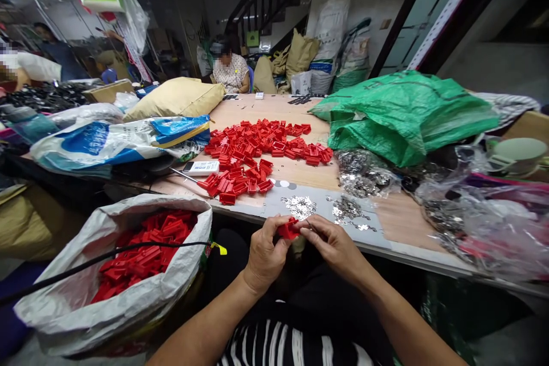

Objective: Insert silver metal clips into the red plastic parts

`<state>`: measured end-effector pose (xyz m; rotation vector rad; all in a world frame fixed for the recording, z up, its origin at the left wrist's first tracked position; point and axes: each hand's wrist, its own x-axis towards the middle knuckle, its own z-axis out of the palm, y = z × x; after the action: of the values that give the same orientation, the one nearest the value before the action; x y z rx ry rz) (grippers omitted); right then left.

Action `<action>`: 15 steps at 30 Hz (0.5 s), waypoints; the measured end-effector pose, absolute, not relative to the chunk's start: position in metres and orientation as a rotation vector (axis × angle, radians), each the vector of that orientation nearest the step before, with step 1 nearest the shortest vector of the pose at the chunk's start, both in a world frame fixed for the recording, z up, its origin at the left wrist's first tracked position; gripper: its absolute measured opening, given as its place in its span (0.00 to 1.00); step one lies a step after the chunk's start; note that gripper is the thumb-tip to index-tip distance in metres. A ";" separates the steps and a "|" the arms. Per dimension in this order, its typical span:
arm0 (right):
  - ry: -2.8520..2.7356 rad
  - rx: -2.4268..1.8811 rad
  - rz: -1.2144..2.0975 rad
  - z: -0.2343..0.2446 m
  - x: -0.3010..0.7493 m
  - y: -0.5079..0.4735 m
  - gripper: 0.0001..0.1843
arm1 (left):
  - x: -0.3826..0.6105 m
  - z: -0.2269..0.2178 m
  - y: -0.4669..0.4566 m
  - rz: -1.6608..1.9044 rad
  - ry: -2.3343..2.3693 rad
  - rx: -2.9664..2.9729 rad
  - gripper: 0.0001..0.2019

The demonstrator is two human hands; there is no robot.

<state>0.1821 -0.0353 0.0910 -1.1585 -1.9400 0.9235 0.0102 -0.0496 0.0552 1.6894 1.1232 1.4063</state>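
Just past the table's front edge, my left hand pinches a small red plastic part between thumb and fingers. My right hand is closed in a pinch against the part's right side. A thin dark sliver shows at its fingertips, too small to name. Behind my hands, small shiny metal pieces lie in a pile on a grey sheet, with a darker pile of metal pieces to their right. Farther back spreads a large heap of similar red plastic parts.
An open white sack of red parts stands at my left. A blue-white bag and a green sack flank the heap. Plastic bags of metal pieces lie right. Across the table sits a person.
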 end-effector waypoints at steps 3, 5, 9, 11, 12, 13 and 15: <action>-1.782 -1.134 1.149 0.089 0.189 -0.034 0.18 | 0.009 0.054 -0.051 1.420 1.119 1.643 0.13; -1.662 -1.158 1.184 0.085 0.192 -0.033 0.18 | 0.009 0.054 -0.051 1.414 1.113 1.634 0.13; -1.628 -1.181 1.170 0.074 0.192 -0.030 0.16 | 0.009 0.053 -0.051 1.398 1.112 1.701 0.14; -1.629 -1.164 1.188 0.070 0.190 -0.029 0.16 | 0.009 0.053 -0.052 1.376 1.110 1.750 0.15; -1.622 -1.153 1.204 0.069 0.189 -0.028 0.16 | 0.009 0.053 -0.052 1.364 1.108 1.769 0.15; -1.615 -1.142 1.230 0.068 0.188 -0.028 0.16 | 0.009 0.053 -0.053 1.355 1.105 1.785 0.15; -1.590 -1.116 1.308 0.067 0.187 -0.029 0.17 | 0.008 0.053 -0.055 1.334 1.089 1.811 0.15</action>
<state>0.1867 -0.0288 0.0672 -1.1162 -1.5905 1.3076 0.0084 -0.0551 0.0534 1.8106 1.0888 1.3336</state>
